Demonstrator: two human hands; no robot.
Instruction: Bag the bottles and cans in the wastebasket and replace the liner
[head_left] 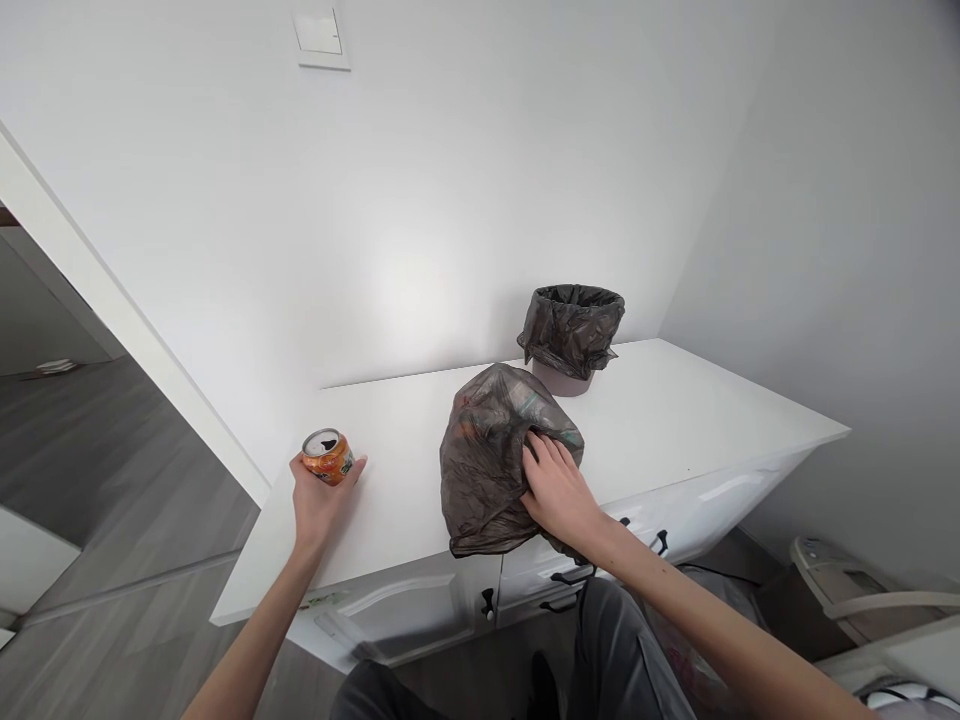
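My left hand [319,495] is wrapped round an orange drink can [328,456] with an open top, held tilted at the left part of the white cabinet top [675,410]. My right hand [555,485] grips the gathered side of a filled grey plastic bag [487,455] that sits near the cabinet's front edge. Behind the bag stands a small round bin [571,335] lined with a grey bag.
White cabinet doors and drawers with dark handles [487,603] are below the top. A white wall rises behind, with a switch plate [320,35] high up. A grey wood floor lies to the left. A white appliance [855,590] is at the lower right.
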